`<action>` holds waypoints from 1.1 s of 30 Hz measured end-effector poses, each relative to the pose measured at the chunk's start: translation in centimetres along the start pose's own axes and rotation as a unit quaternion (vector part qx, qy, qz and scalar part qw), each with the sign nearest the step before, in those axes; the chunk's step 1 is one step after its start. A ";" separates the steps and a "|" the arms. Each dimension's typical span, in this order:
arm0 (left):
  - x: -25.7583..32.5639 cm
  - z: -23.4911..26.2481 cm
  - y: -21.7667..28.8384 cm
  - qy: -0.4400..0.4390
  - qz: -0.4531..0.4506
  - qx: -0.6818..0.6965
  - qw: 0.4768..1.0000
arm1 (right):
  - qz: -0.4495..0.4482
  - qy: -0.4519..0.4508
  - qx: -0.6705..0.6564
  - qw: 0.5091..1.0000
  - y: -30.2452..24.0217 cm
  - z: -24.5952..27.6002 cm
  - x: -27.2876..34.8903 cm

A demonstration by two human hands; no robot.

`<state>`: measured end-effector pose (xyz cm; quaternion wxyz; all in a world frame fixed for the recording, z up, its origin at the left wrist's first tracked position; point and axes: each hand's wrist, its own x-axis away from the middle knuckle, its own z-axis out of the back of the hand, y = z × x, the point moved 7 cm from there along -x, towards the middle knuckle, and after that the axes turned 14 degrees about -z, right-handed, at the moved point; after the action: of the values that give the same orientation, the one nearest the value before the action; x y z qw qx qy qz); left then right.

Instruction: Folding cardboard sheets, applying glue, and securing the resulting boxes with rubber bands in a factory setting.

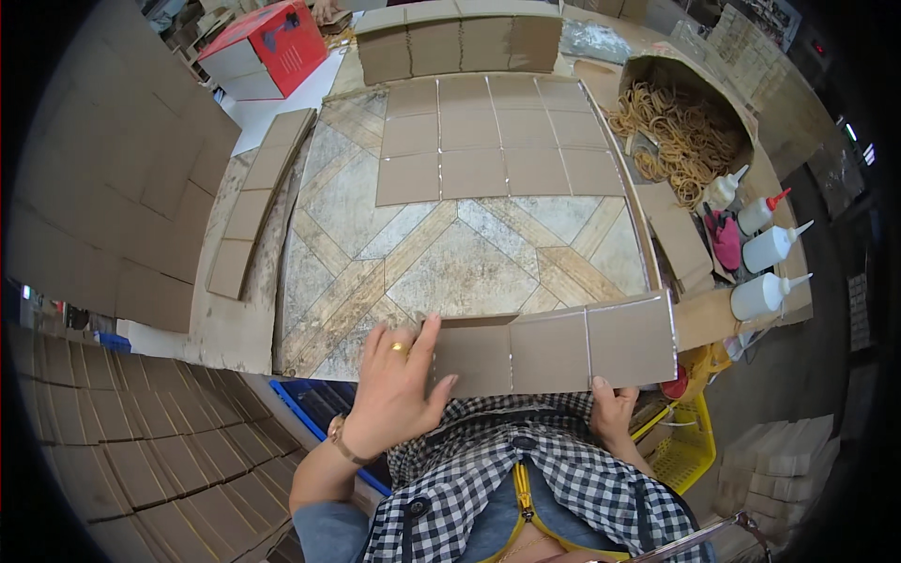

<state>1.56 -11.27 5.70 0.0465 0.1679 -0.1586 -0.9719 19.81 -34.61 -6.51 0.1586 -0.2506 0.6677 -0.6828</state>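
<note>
A long brown cardboard strip (pixel 554 349), creased into several panels, is held up along the near edge of the table. My right hand (pixel 615 410) grips its lower edge near the right end, thumb in front and the other fingers partly hidden. At the strip's left end is my left hand (pixel 394 380), with a ring on one finger. Its fingers are stretched out and its thumb stands apart, against or close to the end panel; exact contact is hard to tell. Farther back, several creased cardboard strips (pixel 472 136) lie side by side, with shiny lines along their seams.
Cardboard stands at the far edge (pixel 460 47), and a narrow strip stack (pixel 258 206) lies left. A container of rubber bands (pixel 680 131), several glue bottles (pixel 768 249) and a pink cloth (pixel 725 239) line the right side. A yellow basket (pixel 683 450) sits below right; stacked cardboard (pixel 150 432) lower left.
</note>
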 end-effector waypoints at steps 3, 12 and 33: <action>-2.9 -0.9 0.8 0.029 -0.011 0.003 1.000 | 0.108 -0.032 0.069 0.991 -5.9 -2.7 -1.7; -7.8 -3.3 0.2 0.094 -0.044 0.006 0.995 | 0.229 -0.047 0.227 0.945 -11.3 -6.3 -5.2; -6.7 -3.8 -1.9 0.061 -0.011 0.244 0.968 | 0.307 -0.168 0.539 0.766 -13.4 -8.7 -3.7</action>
<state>9.11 -9.63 3.78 0.0033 0.2351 -0.3861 -0.8920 19.57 -24.54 6.48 0.5785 -0.0160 0.1937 -0.7922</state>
